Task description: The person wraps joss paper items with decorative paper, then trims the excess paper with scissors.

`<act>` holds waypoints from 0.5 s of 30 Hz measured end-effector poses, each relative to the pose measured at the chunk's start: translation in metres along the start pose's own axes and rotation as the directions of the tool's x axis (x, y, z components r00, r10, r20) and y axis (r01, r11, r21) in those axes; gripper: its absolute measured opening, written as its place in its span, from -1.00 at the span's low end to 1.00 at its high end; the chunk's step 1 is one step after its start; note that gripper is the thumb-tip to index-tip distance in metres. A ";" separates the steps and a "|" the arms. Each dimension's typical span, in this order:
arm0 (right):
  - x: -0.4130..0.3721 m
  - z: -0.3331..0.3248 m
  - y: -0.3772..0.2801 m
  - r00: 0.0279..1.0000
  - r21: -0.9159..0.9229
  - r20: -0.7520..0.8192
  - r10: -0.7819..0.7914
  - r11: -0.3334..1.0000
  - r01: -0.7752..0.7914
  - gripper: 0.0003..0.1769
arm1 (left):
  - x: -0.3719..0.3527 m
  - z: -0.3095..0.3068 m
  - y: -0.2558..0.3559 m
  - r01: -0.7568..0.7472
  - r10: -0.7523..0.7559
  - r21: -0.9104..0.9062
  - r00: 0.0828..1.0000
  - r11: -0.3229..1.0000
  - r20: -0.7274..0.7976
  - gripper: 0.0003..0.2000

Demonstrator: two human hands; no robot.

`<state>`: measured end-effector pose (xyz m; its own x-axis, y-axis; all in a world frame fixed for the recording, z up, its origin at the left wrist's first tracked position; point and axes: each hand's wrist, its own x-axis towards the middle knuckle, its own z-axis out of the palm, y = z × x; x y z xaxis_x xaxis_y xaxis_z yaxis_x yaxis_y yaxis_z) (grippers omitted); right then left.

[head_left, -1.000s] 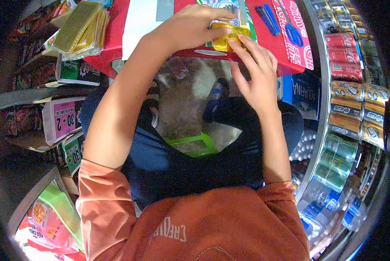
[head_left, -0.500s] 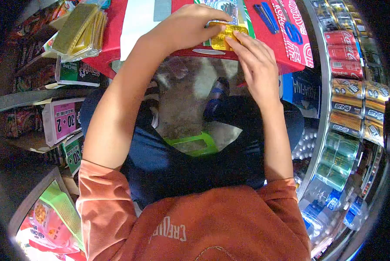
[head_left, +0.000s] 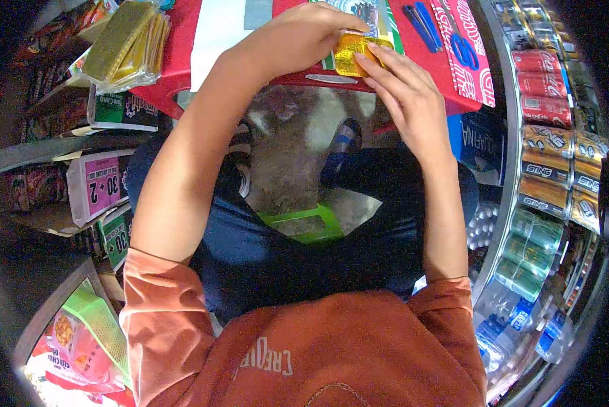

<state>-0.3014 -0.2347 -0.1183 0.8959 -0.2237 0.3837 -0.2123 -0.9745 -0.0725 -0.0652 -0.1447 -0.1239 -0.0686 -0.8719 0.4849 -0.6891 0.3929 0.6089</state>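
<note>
A small shiny gold foil sheet (head_left: pixel 350 57) lies at the near edge of the red table (head_left: pixel 287 73). My left hand (head_left: pixel 311 32) bends over its far left edge, fingers curled and pressed together on that edge; the fingertips are partly hidden. Stretched out from the right, my right hand (head_left: pixel 407 83) rests its fingertips on the sheet's right side. Beneath and beyond the foil is a green-bordered colorful printed sheet (head_left: pixel 391 27), partly covered by my hands.
Left on the table are a white paper (head_left: pixel 216 41) and stacked gold packs in clear plastic (head_left: pixel 124 44). To the right lie blue pens (head_left: pixel 423 27) and blue-handled scissors (head_left: pixel 464 53). Shelves of cans (head_left: pixel 545 163) flank the right. A green plastic stool (head_left: pixel 311 224) sits below.
The gold foil sheet, partly raised by my left fingers before, now lies flatter with more of its surface showing. My right hand has shifted slightly right and down. The view has shifted slightly.
</note>
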 end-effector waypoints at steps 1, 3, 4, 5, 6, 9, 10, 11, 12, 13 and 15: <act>0.001 -0.001 0.001 1.000 -0.008 0.009 -0.004 1.000 0.005 -0.56 | 0.000 0.000 0.001 -0.002 0.002 0.008 1.000 1.000 -0.003 -0.69; 0.006 -0.005 0.004 0.999 -0.009 0.026 -0.033 0.999 0.034 -0.56 | 0.003 -0.002 0.002 0.036 -0.036 0.001 0.998 0.999 0.056 -0.69; 0.008 -0.006 0.005 0.998 -0.009 0.033 -0.047 0.999 0.048 -0.56 | 0.004 -0.003 0.004 0.055 -0.054 -0.001 0.995 0.999 0.087 -0.69; 0.009 -0.006 0.007 0.998 -0.013 0.037 -0.055 0.998 0.056 -0.56 | 0.004 -0.003 0.004 0.052 -0.053 0.006 0.995 0.999 0.083 -0.68; 0.010 -0.007 0.008 0.997 -0.019 0.042 -0.063 0.998 0.064 -0.57 | 0.004 -0.003 0.004 0.049 -0.050 0.013 0.996 0.999 0.078 -0.68; 0.011 -0.007 0.011 0.996 -0.023 0.045 -0.079 0.997 0.080 -0.57 | 0.003 -0.004 0.005 0.055 -0.056 0.008 0.996 0.998 0.075 -0.67; 0.011 -0.006 0.011 0.996 -0.023 0.045 -0.080 0.996 0.081 -0.57 | 0.003 -0.005 0.005 0.059 -0.059 0.000 0.995 0.998 0.077 -0.67; 0.011 -0.007 0.011 0.996 -0.021 0.048 -0.075 0.997 0.077 -0.58 | 0.003 -0.006 0.006 0.054 -0.054 0.003 0.995 0.999 0.086 -0.67; 0.013 -0.008 0.010 0.996 -0.019 0.051 -0.070 0.997 0.071 -0.58 | 0.004 -0.006 0.005 0.049 -0.050 0.005 0.994 0.999 0.096 -0.66; 0.013 -0.009 0.010 0.996 -0.018 0.055 -0.065 0.998 0.066 -0.58 | 0.004 -0.007 0.005 0.044 -0.045 0.007 0.993 0.999 0.105 -0.66; 0.014 -0.009 0.011 0.996 -0.029 0.062 -0.063 0.997 0.065 -0.58 | 0.005 -0.007 0.005 0.046 -0.047 0.009 0.992 0.999 0.119 -0.66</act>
<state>-0.2946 -0.2483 -0.1059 0.9301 -0.1621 0.3296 -0.1645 -0.9862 -0.0210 -0.0637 -0.1449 -0.1136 -0.1218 -0.9181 0.3773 -0.6980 0.3495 0.6250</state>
